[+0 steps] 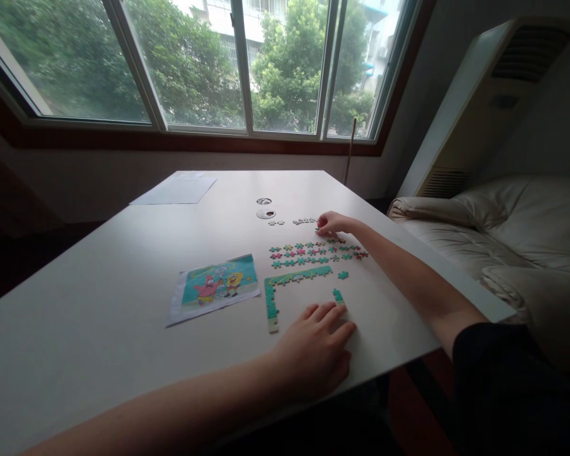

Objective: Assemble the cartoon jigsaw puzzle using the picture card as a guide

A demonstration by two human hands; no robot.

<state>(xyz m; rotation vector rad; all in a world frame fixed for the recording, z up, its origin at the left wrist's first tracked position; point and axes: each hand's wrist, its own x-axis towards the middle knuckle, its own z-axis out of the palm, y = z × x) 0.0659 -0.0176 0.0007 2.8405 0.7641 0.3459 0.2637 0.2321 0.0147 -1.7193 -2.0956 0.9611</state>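
My left hand (319, 339) lies palm down near the table's front edge, fingers spread, touching or partly covering a short joined strip of jigsaw pieces (337, 296). Left of it is an L-shaped joined border (270, 304) of green jigsaw pieces. Farther out, my right hand (333, 223) is closed in a pinch at the end of a row of pale pieces (304, 221). A small jigsaw piece (317, 230) shows at its fingertips, mostly hidden. Rows of loose green and pink pieces (301, 252) lie between the hands. One loose green piece (342, 275) sits beside the border's upper right end.
A printed cartoon picture sheet (218, 288) lies left of the border on the white table (99, 285). Two small round items (266, 215) are beyond the pieces. White paper (175, 190) lies at the far left. A pale sofa (527, 234) stands to the right.
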